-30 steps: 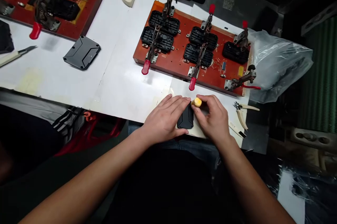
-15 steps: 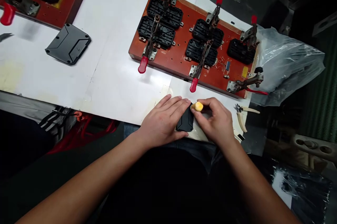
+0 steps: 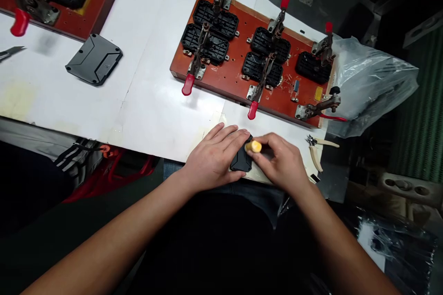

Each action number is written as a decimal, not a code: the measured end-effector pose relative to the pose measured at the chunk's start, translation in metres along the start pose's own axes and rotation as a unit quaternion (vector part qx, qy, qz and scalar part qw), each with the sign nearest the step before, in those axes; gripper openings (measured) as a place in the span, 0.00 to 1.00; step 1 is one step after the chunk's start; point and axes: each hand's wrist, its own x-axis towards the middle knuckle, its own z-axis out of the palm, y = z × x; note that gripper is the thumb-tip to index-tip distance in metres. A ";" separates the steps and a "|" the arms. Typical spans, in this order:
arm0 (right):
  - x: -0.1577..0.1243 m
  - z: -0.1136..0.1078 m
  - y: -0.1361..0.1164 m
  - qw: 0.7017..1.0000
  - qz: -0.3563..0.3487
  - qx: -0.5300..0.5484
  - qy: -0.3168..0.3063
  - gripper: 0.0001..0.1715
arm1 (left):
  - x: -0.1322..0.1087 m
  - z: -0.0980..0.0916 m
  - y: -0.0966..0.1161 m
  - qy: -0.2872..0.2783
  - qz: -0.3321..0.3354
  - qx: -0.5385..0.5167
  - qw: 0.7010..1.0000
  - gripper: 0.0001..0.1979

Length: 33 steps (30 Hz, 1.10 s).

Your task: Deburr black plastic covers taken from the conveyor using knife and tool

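Note:
A small black plastic cover point(image 3: 241, 160) lies at the table's near edge, partly hidden under my left hand point(image 3: 216, 156). That hand holds it against the table, long fingers stretched across its far part and thumb at its near end. My right hand point(image 3: 282, 159) is closed around a short stick-like tool with a yellow round end point(image 3: 255, 147). The tool stands over the cover's right side; its lower end is hidden, so I cannot tell its kind.
A red-brown fixture board point(image 3: 238, 73) with several black plastic parts under red-handled toggle clamps lies ahead. Nippers point(image 3: 315, 152) rest to the right. A larger black cover point(image 3: 94, 60), a knife blade point(image 3: 12, 52) and another fixture board point(image 3: 69, 27) are left. A clear plastic bag point(image 3: 374, 87) is behind right.
The yellow-ended tool and my right hand have shifted slightly left over the cover. My left hand stays on it. The whole view has shifted a little.

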 end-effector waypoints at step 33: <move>-0.035 -0.009 -0.003 0.996 -0.047 0.067 -0.047 0.14 | 0.003 -0.001 0.000 -0.042 -0.020 0.013 0.999 0.46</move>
